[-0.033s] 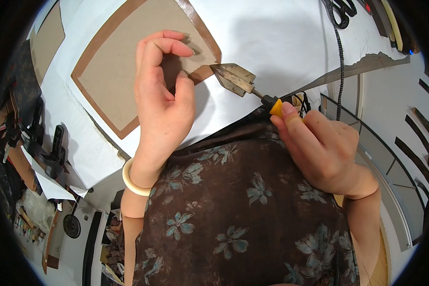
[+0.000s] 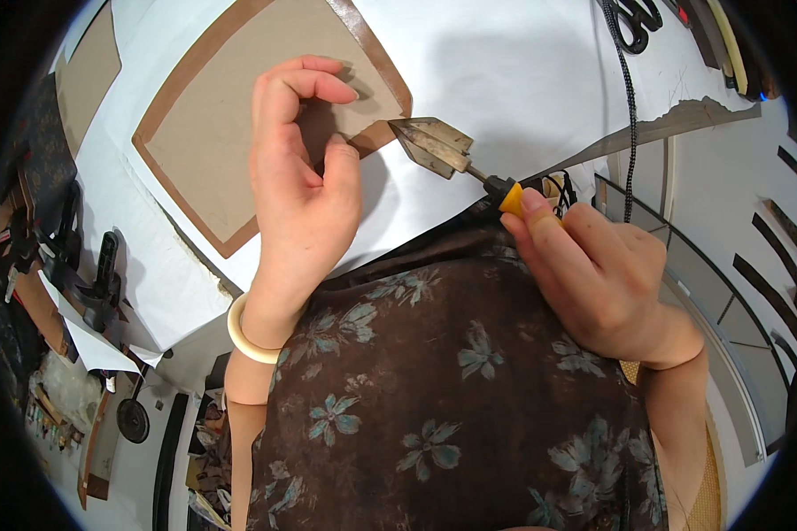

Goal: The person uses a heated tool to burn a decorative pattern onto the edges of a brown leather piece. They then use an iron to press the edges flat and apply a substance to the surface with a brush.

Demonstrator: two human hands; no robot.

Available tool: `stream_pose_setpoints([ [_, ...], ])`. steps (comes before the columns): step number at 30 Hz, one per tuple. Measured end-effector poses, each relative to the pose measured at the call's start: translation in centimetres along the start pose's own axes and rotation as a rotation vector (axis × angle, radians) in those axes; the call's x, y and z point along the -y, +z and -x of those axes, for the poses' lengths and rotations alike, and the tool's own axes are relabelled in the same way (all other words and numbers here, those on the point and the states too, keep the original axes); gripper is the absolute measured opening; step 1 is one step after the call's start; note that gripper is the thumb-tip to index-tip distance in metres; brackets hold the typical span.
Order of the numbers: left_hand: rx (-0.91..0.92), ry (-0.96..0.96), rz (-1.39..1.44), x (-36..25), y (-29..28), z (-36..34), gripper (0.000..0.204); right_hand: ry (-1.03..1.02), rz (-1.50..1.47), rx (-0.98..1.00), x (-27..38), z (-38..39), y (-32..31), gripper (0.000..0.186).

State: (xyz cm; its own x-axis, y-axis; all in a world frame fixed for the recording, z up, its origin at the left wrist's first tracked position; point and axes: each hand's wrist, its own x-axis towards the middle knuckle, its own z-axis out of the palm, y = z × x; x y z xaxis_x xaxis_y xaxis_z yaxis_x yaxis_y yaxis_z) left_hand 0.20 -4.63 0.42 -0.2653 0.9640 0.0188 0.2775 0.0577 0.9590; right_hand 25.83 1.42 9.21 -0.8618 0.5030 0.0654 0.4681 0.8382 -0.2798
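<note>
On the white table covering lies a beige panel [image 2: 208, 115] with a brown border along its edges. My left hand [image 2: 305, 168] rests over its right part, wrist toward me, fingers curled and thumb apart, with nothing visible between them. My right hand [image 2: 598, 265] grips a hand tool [image 2: 434, 148] by its yellow-and-black handle, which it mostly hides. The tool's worn metal head is shaped like a spearhead with flared wings. Its tip points left and lies at the panel's right corner, by the brown border; whether it touches cannot be told.
Black-handled scissors [image 2: 638, 22] and a dark braided cord [image 2: 630, 115] lie at the upper right. Black clamps [image 2: 104, 279] stand at the table's left edge. A second beige piece [image 2: 90, 80] is at the far left. My floral brown garment [image 2: 456, 372] meets the near edge.
</note>
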Motion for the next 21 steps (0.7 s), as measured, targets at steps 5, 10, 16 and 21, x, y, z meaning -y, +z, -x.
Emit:
stream_pose_setpoints([
  [5, 0.021, 0.156, -0.278, -0.7, -1.7, 1.3, 0.043, 0.077, -0.184, -0.142, -0.5, 0.2, 0.6, 0.023],
  [10, 0.104, 0.322, -0.865, -0.8, -2.4, 2.3, 0.06, 0.523, -0.606, -0.468, -2.1, 0.3, 0.7, 0.033],
  [16, 0.158, 0.662, -1.291, -0.5, -3.3, 2.3, 0.032, 0.556, -1.228, -0.557, -3.3, -1.8, 2.2, 0.044],
  [21, -0.201, 0.771, -1.201, -6.7, -8.4, -0.9, 0.028, 0.404, -1.477, -0.511, -2.3, -5.7, 1.3, 0.045],
])
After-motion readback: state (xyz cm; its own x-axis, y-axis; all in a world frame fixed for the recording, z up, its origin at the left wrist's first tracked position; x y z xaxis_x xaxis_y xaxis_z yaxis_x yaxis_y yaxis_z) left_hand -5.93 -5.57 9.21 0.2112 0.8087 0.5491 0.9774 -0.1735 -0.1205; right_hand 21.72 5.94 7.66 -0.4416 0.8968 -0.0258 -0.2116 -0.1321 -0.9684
